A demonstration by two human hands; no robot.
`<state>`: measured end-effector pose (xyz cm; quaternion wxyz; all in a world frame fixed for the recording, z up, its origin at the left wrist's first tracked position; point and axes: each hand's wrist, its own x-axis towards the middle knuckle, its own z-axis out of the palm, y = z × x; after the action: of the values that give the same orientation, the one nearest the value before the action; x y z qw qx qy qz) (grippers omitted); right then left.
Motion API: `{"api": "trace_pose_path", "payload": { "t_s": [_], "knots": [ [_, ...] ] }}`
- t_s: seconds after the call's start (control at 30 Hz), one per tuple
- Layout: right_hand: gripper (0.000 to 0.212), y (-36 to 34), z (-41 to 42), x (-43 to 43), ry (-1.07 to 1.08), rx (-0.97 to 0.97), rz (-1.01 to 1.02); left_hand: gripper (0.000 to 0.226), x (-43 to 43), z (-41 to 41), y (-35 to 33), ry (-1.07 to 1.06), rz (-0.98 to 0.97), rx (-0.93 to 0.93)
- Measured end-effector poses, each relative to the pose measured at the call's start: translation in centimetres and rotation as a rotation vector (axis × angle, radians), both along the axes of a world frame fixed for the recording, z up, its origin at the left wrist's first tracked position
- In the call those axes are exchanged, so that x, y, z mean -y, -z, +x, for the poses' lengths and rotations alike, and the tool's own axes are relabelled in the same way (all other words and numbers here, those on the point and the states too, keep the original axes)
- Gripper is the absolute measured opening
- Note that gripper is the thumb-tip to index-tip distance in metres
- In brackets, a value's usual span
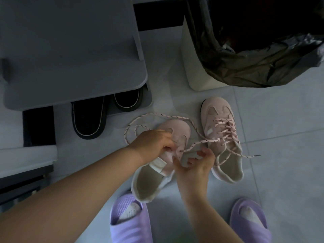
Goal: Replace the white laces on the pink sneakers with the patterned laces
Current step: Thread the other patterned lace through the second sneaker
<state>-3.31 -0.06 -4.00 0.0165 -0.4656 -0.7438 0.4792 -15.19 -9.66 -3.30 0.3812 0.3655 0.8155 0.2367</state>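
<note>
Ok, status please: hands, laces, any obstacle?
Left hand and right hand both grip left sneaker. Patterned lace barely threaded there, mostly loose on floor. Right sneaker laced. Nothing blocking.

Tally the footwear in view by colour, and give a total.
Pink sneakers: 2
Black slippers: 2
Purple slides: 2
Total: 6
</note>
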Motion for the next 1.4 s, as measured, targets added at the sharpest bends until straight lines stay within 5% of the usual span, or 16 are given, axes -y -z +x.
{"api": "trace_pose_path", "payload": {
  "t_s": [0.2, 0.77, 0.9, 1.07, 1.4],
  "knots": [
    [0.029, -0.2, 0.4, -0.1, -0.381, -0.078, 0.247, 0.017, 0.5, 0.6, 0.9, -0.179, 0.121, -0.016],
    [0.025, 0.2, -0.2, -1.0, -0.222, 0.02, 0.104, 0.032, 0.9, 1.3, 2.7, 0.089, 0.197, -0.337],
    [0.041, -0.1, -0.3, -0.7, -0.308, 0.059, 0.139, 0.031, 0.5, 1.7, 2.8, -0.04, 0.062, -0.131],
    [0.031, -0.1, -0.6, -0.3, -0.262, 0.035, 0.14, 0.029, 0.4, 3.3, 2.6, -0.318, 0.099, 0.027],
    [0.021, -0.5, -1.9, -3.0, -0.688, 0.164, 0.234, 0.017, 0.8, 3.9, 3.0, -0.037, 0.129, -0.33]
  ]
}}
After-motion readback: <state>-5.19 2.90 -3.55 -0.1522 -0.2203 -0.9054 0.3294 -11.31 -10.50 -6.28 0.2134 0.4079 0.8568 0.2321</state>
